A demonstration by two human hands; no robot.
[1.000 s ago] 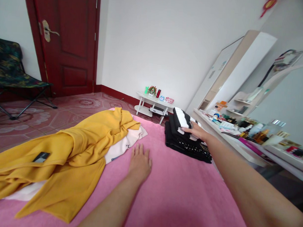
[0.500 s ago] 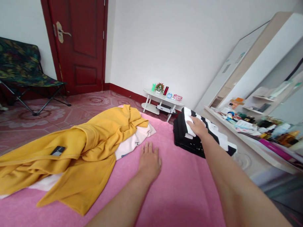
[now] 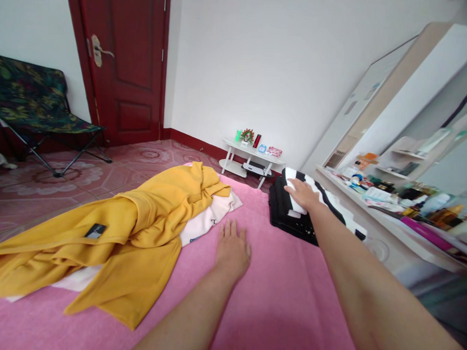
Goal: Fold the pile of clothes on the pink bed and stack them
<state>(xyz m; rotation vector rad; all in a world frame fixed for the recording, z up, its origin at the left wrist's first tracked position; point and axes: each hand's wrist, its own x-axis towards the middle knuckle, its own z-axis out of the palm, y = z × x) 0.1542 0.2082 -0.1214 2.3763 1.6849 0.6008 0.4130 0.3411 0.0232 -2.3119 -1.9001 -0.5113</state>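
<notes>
My left hand (image 3: 233, 249) lies flat on the pink bed cover (image 3: 278, 299), palm down with fingers stretched out. Just left of it spreads a rumpled yellow garment (image 3: 140, 217) with a dark label, partly covering a pale pink garment (image 3: 207, 220). My right hand (image 3: 302, 194) rests with extended fingers on a folded black-and-white striped garment (image 3: 332, 201). That striped piece tops a stack of folded black clothes (image 3: 280, 207) at the right edge of the bed. My right forearm hides part of the stack.
Beyond the bed stands a low white table (image 3: 234, 143) with small items. A folding chair (image 3: 40, 102) is at the left by a dark red door (image 3: 126, 64). Along the right runs a cluttered dressing table (image 3: 393, 214) with a mirror.
The view has shifted slightly. Both hands keep nearly the same places, the left on the bed cover and the right on the striped garment.
</notes>
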